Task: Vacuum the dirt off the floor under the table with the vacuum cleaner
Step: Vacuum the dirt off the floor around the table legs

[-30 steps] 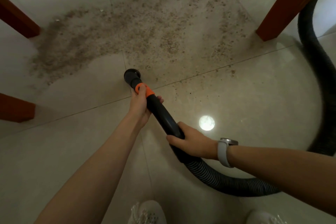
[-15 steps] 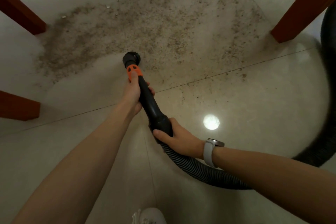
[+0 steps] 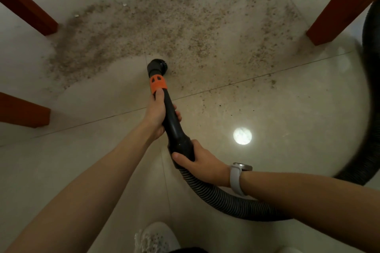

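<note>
A wide patch of brown dirt covers the pale floor tiles between the table legs. The vacuum's black wand has an orange collar and a round brush nozzle that sits at the near edge of the dirt. My left hand grips the wand just below the orange collar. My right hand grips the wand's thick end where the ribbed black hose joins it. A white watch is on my right wrist.
Reddish-brown wooden legs stand at the left, lower left and upper right. The hose loops round the right side. A round light reflection shines on the tile. My white shoe is at the bottom.
The nozzle went forward along the near edge of the dirt, then shifted right. The wand now points straight ahead, and both hands kept their grip.
</note>
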Tool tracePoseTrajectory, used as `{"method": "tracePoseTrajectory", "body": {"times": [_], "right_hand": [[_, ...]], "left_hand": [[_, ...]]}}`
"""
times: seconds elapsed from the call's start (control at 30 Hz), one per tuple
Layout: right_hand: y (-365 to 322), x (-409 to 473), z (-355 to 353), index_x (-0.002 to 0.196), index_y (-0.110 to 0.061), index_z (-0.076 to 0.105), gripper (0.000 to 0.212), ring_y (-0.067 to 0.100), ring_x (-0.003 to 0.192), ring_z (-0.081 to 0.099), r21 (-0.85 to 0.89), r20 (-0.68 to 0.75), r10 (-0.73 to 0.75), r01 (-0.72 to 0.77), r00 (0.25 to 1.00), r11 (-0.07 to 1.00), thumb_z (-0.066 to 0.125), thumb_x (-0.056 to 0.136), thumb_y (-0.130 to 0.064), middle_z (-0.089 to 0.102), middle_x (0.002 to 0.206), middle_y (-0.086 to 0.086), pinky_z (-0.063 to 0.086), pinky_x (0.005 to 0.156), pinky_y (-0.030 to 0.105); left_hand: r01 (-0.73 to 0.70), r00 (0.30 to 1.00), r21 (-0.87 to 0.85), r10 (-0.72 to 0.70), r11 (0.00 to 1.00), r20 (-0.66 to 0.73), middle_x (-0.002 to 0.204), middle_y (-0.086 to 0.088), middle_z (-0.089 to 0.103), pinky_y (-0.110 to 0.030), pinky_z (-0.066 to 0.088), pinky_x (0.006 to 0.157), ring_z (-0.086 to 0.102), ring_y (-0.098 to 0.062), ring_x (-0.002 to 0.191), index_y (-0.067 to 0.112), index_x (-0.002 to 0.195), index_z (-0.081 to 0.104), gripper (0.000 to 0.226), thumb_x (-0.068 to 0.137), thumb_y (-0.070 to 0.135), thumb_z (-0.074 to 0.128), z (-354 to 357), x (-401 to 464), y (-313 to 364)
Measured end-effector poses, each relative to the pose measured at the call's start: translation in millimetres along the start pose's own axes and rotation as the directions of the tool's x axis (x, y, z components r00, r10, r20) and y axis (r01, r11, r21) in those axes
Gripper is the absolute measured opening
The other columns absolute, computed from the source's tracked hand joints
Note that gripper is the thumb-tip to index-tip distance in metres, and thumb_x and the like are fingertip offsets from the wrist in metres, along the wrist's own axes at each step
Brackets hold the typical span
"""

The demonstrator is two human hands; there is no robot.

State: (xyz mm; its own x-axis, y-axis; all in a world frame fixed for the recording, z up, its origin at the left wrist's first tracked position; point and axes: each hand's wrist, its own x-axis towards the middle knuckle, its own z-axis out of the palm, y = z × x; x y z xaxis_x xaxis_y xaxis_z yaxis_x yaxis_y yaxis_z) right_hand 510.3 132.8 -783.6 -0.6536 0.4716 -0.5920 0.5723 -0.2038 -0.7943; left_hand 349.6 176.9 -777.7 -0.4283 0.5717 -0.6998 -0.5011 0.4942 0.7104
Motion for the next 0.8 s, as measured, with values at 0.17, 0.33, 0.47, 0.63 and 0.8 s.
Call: {"method": "tracePoseTrajectory", "body": {"times": [0.17, 0.33, 0.47, 0.63, 0.8], "right_hand": [[16, -33, 7, 0.133, -0.015, 0.033, 0.057, 0.012, 0.095, 0.057, -0.036, 0.057, 0.018, -0.016, 0.998, 0.999, 0.052, 0.091, -0.049, 0.054, 0.107, -0.002, 0.047, 0.078, 0.024], [29, -53, 13, 0.134, -0.014, 0.035, 0.061, 0.018, 0.107, 0.057, -0.095, 0.095, 0.038, -0.029, 0.995, 0.995, 0.053, 0.089, -0.051, 0.056, 0.123, 0.005, 0.049, 0.088, 0.029], [32, -61, 13, 0.138, -0.013, 0.035, 0.066, 0.018, 0.112, 0.056, -0.077, 0.106, 0.033, -0.025, 0.994, 0.997, 0.054, 0.089, -0.052, 0.056, 0.128, 0.006, 0.048, 0.092, 0.03], [27, -55, 5, 0.137, -0.012, 0.036, 0.063, 0.019, 0.11, 0.057, -0.094, 0.07, 0.02, -0.013, 0.997, 0.996, 0.053, 0.09, -0.05, 0.056, 0.127, 0.007, 0.049, 0.088, 0.027], [20, -40, 3, 0.135, -0.012, 0.036, 0.062, 0.017, 0.103, 0.058, -0.042, -0.005, 0.033, -0.033, 0.999, 0.999, 0.052, 0.09, -0.051, 0.057, 0.12, 0.005, 0.049, 0.083, 0.027]], "left_hand": [[-0.035, 0.999, -0.005, 0.035, 0.999, 0.017, 0.074, -0.01, 0.048, -0.028, 0.05, 0.046, 0.05, -0.019, 0.051, 0.017, 0.127, 0.034, 0.032, 0.101, 0.038, 0.036, 3, -38, -26], [-0.024, 0.998, 0.021, 0.023, 1.0, 0.057, 0.073, -0.01, 0.048, -0.029, 0.05, 0.046, 0.051, -0.02, 0.051, 0.021, 0.123, 0.034, 0.027, 0.102, 0.036, 0.035, 2, -63, -45], [-0.032, 0.997, 0.057, 0.028, 0.998, 0.073, 0.073, -0.009, 0.048, -0.029, 0.05, 0.046, 0.051, -0.02, 0.051, 0.021, 0.123, 0.034, 0.027, 0.102, 0.037, 0.035, 6, -68, -50], [-0.028, 0.995, 0.068, 0.021, 0.997, 0.095, 0.075, -0.01, 0.048, -0.028, 0.05, 0.047, 0.051, -0.02, 0.053, 0.021, 0.125, 0.032, 0.027, 0.102, 0.036, 0.034, 12, -61, -42], [-0.016, 0.996, 0.064, 0.01, 0.998, 0.093, 0.075, -0.01, 0.049, -0.027, 0.051, 0.046, 0.052, -0.02, 0.051, 0.014, 0.131, 0.032, 0.039, 0.101, 0.039, 0.036, 17, -39, -29]]}}
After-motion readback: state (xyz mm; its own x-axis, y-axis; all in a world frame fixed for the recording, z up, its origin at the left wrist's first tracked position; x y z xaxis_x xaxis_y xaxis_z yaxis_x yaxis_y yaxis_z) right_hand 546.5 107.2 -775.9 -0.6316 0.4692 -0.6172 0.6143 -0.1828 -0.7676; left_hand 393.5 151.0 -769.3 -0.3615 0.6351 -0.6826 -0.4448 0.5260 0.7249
